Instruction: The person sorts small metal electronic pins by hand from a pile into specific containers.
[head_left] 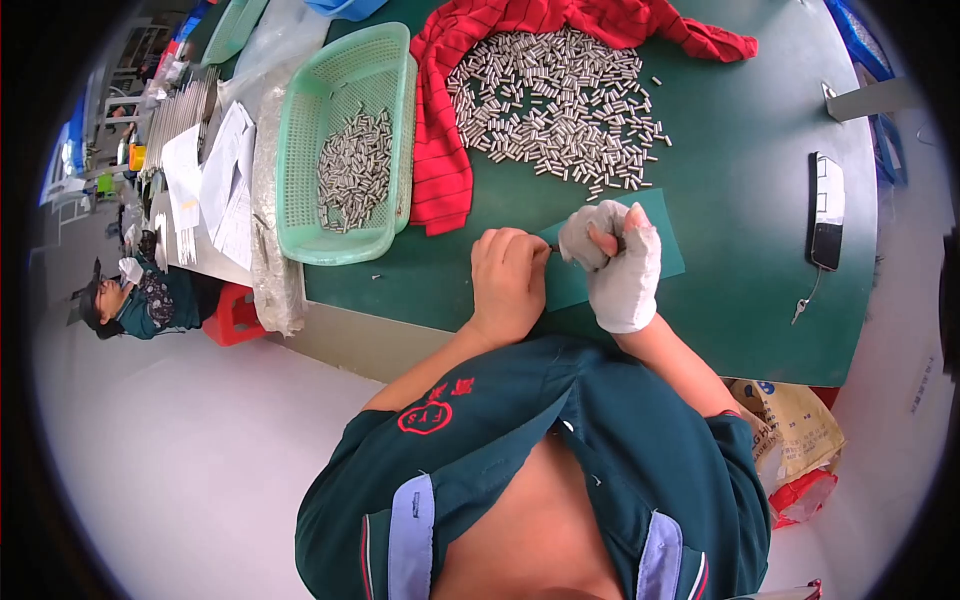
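My bare left hand (508,280) is closed, its fingers bent and pressed together near the table's front edge. Close beside it, my right hand (618,265) is curled shut in a white glove that leaves some fingertips bare. A small dark tip shows in the gap between the hands; what either one grips is mostly hidden by the fingers. Under the right hand lies a thin teal sheet (660,235). Beyond both hands, many short silvery metal cylinders (560,110) are spread over the green table (740,150).
A striped red cloth (440,165) borders the cylinders. Left of it, a light green basket (300,150) holds more cylinders (355,170). At right lie a phone (826,210) and a key (800,308). A grey bracket (870,100) stands at the right edge. Another person (150,290) sits far left.
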